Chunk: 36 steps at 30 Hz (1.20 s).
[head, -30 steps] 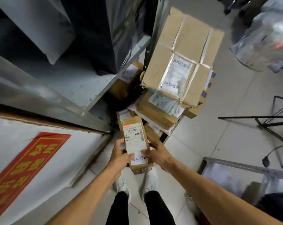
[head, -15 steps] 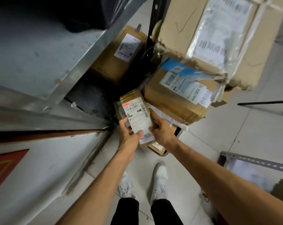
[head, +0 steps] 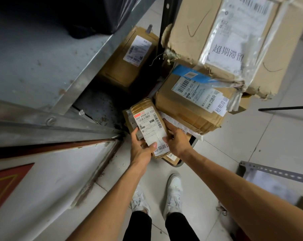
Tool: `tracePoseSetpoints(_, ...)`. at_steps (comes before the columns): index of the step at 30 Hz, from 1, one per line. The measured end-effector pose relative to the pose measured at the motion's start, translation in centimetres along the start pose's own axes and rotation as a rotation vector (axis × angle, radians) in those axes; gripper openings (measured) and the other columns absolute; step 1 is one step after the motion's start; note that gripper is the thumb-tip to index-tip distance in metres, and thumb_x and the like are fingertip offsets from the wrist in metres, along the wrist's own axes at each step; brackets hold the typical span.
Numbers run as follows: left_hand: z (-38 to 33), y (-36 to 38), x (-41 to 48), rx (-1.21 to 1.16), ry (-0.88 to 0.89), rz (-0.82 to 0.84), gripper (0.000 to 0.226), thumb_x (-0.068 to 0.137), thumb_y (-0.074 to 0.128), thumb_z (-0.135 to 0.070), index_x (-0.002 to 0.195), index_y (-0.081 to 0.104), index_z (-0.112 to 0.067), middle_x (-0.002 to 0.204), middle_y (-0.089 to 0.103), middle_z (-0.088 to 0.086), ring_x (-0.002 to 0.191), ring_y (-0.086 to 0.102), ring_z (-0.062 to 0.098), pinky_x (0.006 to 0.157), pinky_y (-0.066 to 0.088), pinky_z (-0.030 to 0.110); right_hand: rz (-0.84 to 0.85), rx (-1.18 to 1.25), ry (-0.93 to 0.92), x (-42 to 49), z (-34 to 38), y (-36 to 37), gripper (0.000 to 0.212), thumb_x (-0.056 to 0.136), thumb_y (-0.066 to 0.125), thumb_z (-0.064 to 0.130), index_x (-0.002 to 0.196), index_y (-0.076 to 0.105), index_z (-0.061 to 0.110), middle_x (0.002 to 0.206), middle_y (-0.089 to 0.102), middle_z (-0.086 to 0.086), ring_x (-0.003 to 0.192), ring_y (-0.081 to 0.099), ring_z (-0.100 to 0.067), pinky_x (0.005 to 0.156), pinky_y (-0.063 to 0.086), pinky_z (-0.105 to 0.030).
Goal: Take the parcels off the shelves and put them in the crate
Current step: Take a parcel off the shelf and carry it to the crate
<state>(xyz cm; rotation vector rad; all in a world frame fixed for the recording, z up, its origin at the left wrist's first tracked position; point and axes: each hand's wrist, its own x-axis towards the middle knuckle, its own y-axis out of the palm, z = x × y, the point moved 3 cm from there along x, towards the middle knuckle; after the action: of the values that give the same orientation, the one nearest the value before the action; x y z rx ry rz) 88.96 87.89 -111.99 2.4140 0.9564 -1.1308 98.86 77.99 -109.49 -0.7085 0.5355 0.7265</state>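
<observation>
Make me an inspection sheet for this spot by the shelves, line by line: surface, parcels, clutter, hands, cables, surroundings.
Surface: grey metal shelf, scuffed and spotted; tiled floor below.
Job's things: small parcel held in front of the shelves; torn big box over a taped box; brown box on the lower shelf; no crate clearly seen.
Clutter: black bag on the upper shelf.
Hands: left hand and right hand both grip the small parcel by its sides.
Cables: thin dark strand by the shelf post; cannot tell what it is.
Surroundings: red and white board at left; metal bar at right.
</observation>
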Motion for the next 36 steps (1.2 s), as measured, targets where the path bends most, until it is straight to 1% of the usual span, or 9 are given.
tracePoseSetpoints(3,0.0,-0.3,0.3,0.017,-0.023,-0.003,0.088,0.081,0.066,0.013,0.143,0.028,-0.037,0.111,0.067,-0.003,0.105,0.063,0.012,0.091,0.054,0.046,-0.002,-0.013,0.002,-0.2,0.3,0.0,0.065,0.091,0.054,-0.001,0.148,0.034,0.026,0.129,0.058,0.004,0.114,0.058,-0.018,0.080,0.051,-0.018)
tracePoseSetpoints(7,0.4,-0.8,0.4,0.008,-0.037,-0.029,0.087,0.081,0.067,0.011,0.145,0.029,-0.034,0.121,0.064,0.002,0.112,0.061,0.018,0.094,0.052,0.050,0.020,-0.003,0.032,-0.5,0.4,-0.1,0.067,0.089,0.062,0.004,0.149,0.034,0.018,0.125,0.059,0.002,0.115,0.060,-0.019,0.058,0.043,0.000)
tracePoseSetpoints(13,0.4,-1.6,0.5,0.008,-0.040,-0.047,0.085,0.080,0.068,0.011,0.144,0.033,-0.034,0.104,0.069,-0.008,0.104,0.064,0.015,0.092,0.053,0.053,0.070,-0.124,0.021,-0.5,1.4,0.5,0.052,0.094,0.053,0.006,0.144,0.041,0.018,0.127,0.062,-0.005,0.111,0.063,-0.025,0.087,0.055,-0.032)
tracePoseSetpoints(18,-0.2,-1.0,0.0,0.003,0.008,-0.100,0.084,0.079,0.071,0.008,0.142,0.035,-0.034,0.112,0.068,0.001,0.106,0.063,0.019,0.089,0.055,0.051,0.092,-0.079,0.037,-0.1,1.1,-0.1,0.057,0.097,0.049,0.006,0.148,0.035,0.028,0.124,0.062,0.002,0.097,0.061,-0.013,0.078,0.054,-0.022)
tracePoseSetpoints(25,-1.8,-0.3,0.4,0.032,0.070,-0.099,0.083,0.077,0.073,0.008,0.140,0.038,-0.033,0.101,0.066,-0.008,0.100,0.064,0.011,0.087,0.056,0.049,0.041,-0.001,0.001,1.0,1.2,-0.6,0.046,0.097,0.046,0.003,0.140,0.048,0.021,0.121,0.063,0.003,0.108,0.063,-0.020,0.082,0.057,-0.025)
tracePoseSetpoints(29,-1.7,1.4,1.0,0.004,0.054,-0.090,0.080,0.075,0.074,0.009,0.129,0.036,-0.034,0.101,0.065,-0.006,0.100,0.065,0.015,0.088,0.055,0.051,-0.040,-0.051,-0.032,1.2,0.9,-1.1,0.043,0.098,0.042,0.003,0.136,0.052,0.023,0.114,0.057,0.008,0.097,0.059,-0.013,0.064,0.049,-0.007)
tracePoseSetpoints(31,-1.4,1.9,1.0,-0.046,0.046,-0.090,0.078,0.076,0.074,0.009,0.127,0.035,-0.034,0.104,0.067,-0.003,0.099,0.066,0.014,0.088,0.055,0.051,-0.051,-0.055,-0.029,1.3,1.0,-1.5,0.044,0.098,0.042,0.003,0.137,0.051,0.023,0.115,0.059,0.006,0.095,0.060,-0.015,0.068,0.050,-0.011)
tracePoseSetpoints(34,-0.9,2.3,1.2,-0.060,0.050,-0.091,0.079,0.076,0.073,0.011,0.131,0.031,-0.029,0.117,0.065,0.006,0.105,0.065,0.017,0.091,0.054,0.050,-0.096,-0.125,-0.068,0.9,1.0,-1.5,0.045,0.097,0.042,0.003,0.136,0.052,0.022,0.123,0.063,-0.004,0.105,0.061,-0.024,0.090,0.052,-0.034)
tracePoseSetpoints(36,-0.8,2.4,1.3,-0.039,0.072,-0.101,0.080,0.075,0.072,0.012,0.131,0.030,-0.027,0.124,0.062,0.009,0.108,0.063,0.019,0.092,0.054,0.050,-0.126,-0.144,-0.077,0.5,0.8,-1.2,0.047,0.096,0.042,0.002,0.137,0.051,0.023,0.127,0.061,-0.002,0.107,0.058,-0.023,0.093,0.049,-0.034)
